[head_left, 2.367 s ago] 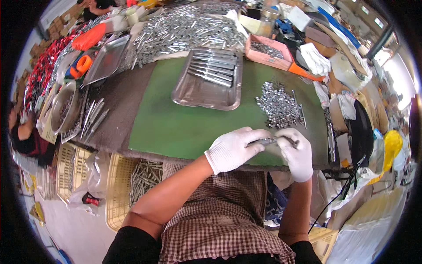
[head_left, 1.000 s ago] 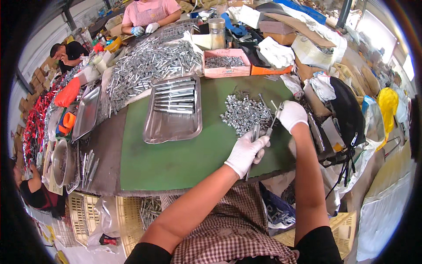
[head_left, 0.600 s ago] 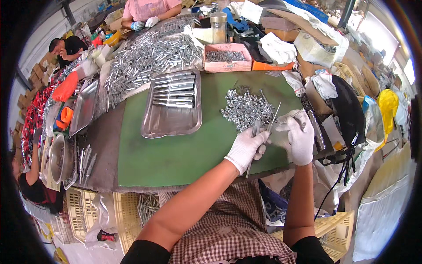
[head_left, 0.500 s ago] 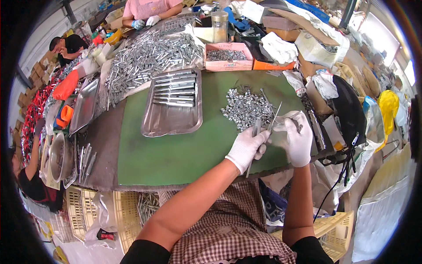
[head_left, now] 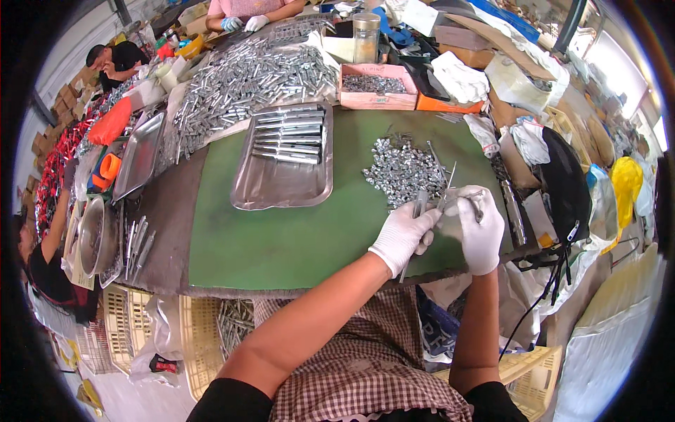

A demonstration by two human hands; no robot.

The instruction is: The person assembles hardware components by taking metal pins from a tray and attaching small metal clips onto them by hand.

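Note:
My left hand [head_left: 402, 239], in a white glove, is closed round a slim metal tube [head_left: 420, 204] that slants up past the thumb; its lower end comes out below the fist. A thin pointed rod [head_left: 451, 176] rises between my two hands; which hand bears it I cannot tell. My right hand [head_left: 481, 235], also gloved, is pinched close beside the left, with a small greyish piece partly hidden in its fingers. Just beyond both hands a pile of small shiny metal parts [head_left: 404, 169] lies on the green mat [head_left: 281, 246].
A metal tray [head_left: 281, 190] with a row of metal tubes [head_left: 288, 141] stands left of the pile. Farther back are a heap of metal tubes [head_left: 246, 81], a pink box [head_left: 380, 98] of small parts and a glass jar [head_left: 365, 39]. A black bag [head_left: 566, 176] stands at right. Other people work at left and back.
The view has shifted a little, so the tray and pile appear slightly to the right. My right hand's fingers are more curled in. Both hands stay close together, the left one still gripping the tube.

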